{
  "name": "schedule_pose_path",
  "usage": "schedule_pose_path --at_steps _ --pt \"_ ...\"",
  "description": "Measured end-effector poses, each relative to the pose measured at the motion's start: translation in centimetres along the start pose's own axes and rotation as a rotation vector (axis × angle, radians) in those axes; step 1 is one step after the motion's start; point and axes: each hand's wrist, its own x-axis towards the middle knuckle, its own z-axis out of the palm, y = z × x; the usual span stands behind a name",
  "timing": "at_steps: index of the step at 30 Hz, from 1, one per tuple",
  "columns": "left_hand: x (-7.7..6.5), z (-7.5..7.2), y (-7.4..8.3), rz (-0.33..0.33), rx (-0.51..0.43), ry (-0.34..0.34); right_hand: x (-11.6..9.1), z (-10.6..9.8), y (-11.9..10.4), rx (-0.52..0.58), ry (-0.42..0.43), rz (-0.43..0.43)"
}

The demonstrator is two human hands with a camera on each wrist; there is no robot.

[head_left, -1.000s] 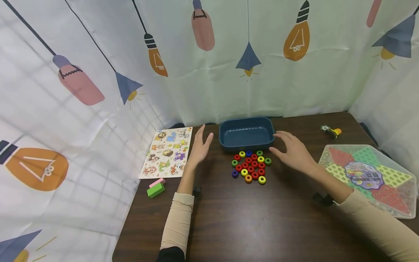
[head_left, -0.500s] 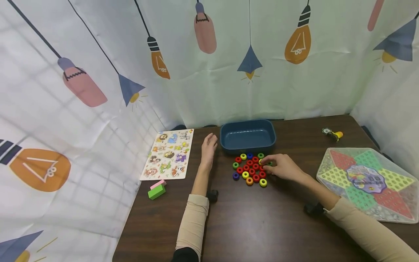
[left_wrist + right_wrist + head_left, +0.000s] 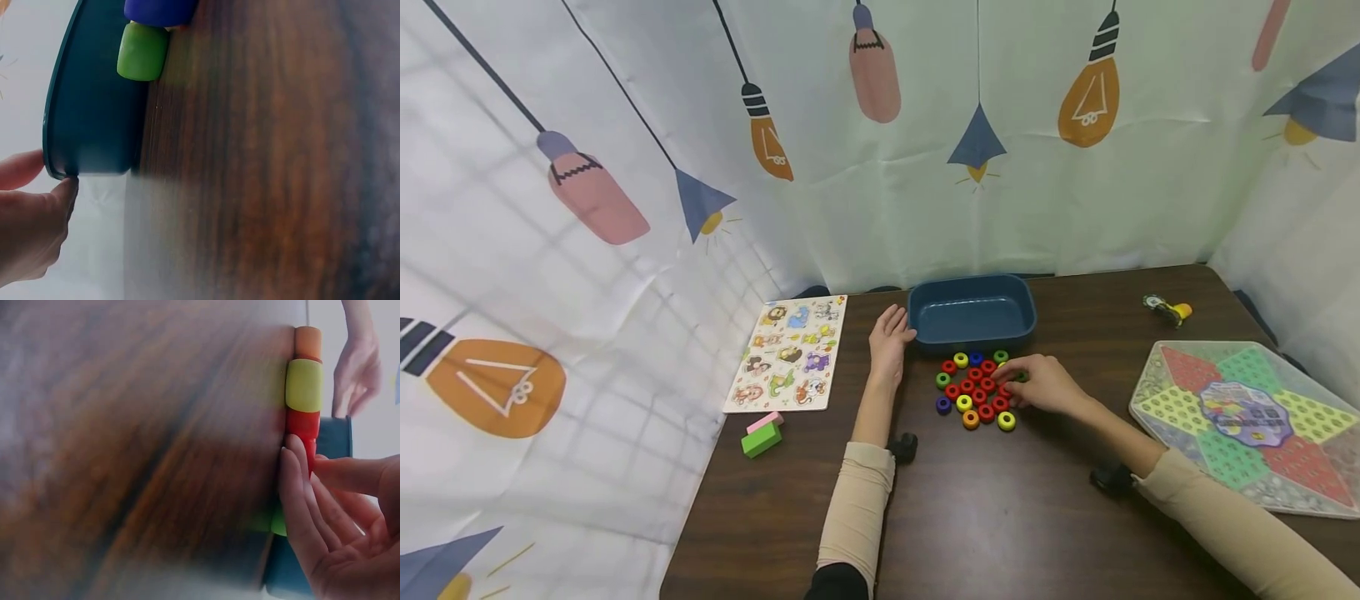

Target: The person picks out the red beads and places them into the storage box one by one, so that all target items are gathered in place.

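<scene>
My left hand (image 3: 889,343) is at the front left corner of a dark blue plastic tray (image 3: 972,337). The left wrist view shows its thumb and a finger (image 3: 22,170) on either side of the tray's rim at that corner. In front of the tray lies a cluster of small ring beads, red, yellow, green, blue and orange. My right hand (image 3: 1041,383) reaches into the cluster's right side. In the right wrist view, its thumb and fingertips pinch a red ring bead (image 3: 303,425), partly hidden by the fingers. A yellow bead (image 3: 304,385) and an orange bead (image 3: 307,342) stand beyond it.
At the left lies an animal picture board (image 3: 786,354), with a green block (image 3: 762,439) and a pink block (image 3: 764,422) below it. A flat clear case with coloured triangles (image 3: 1247,412) lies right, and a small yellow-ended object (image 3: 1168,310) behind it. Curtains hang behind the table.
From beside the tray's right end, my right hand has come down to the beads and closed its fingertips there. My left hand has moved right, up to the tray's corner.
</scene>
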Motion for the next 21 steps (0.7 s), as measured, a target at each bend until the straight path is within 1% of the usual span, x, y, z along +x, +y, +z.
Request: schedule_pose_path --at_steps 5,10,13,16,21 --pt "0.0 0.2 0.1 -0.005 0.009 -0.005 0.0 -0.6 -0.3 0.066 -0.019 0.004" --pt "-0.6 0.4 1.2 -0.021 -0.011 -0.021 0.4 -2.1 -1.1 0.112 -0.062 0.003" --pt "-1.0 0.6 1.8 -0.039 -0.002 -0.032 0.9 -3.3 -1.8 0.132 -0.084 0.011" --pt "-1.1 0.6 1.9 -0.043 -0.006 -0.031 1.9 -4.5 -2.4 0.163 -0.112 0.018" --pt "-0.6 0.4 1.0 -0.025 -0.028 -0.001 4.5 -6.4 -3.5 0.33 -0.182 0.041"
